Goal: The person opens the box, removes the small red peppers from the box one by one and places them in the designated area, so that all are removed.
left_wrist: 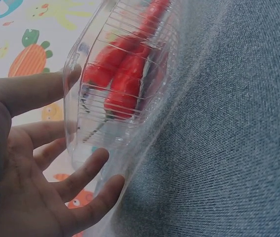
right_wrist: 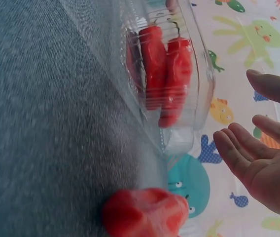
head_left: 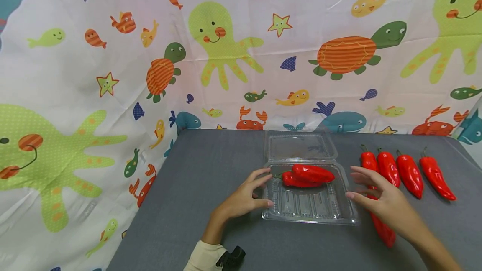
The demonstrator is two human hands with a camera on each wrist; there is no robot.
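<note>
A clear plastic clamshell box [head_left: 308, 210] lies on the grey table with its lid [head_left: 301, 145] folded back. Two red peppers [head_left: 312, 173] lie in it, side by side, toward the back; their green stems [left_wrist: 108, 116] point to the left hand's side. At the box's left side is my left hand [head_left: 242, 195], fingers spread and loosely bent, the thumb at the rim. My right hand [head_left: 384, 198] hovers off the right side with relaxed fingers and nothing in them. In the right wrist view a gap shows between that hand [right_wrist: 263, 153] and the box [right_wrist: 199, 98].
Several more red peppers [head_left: 410, 175] lie in a row on the table [head_left: 188, 187] to the right of the box. Another red pepper [head_left: 384, 231] lies closer, partly hidden under the right hand. A sea-animal patterned cloth [head_left: 233, 108] hangs behind and at the left.
</note>
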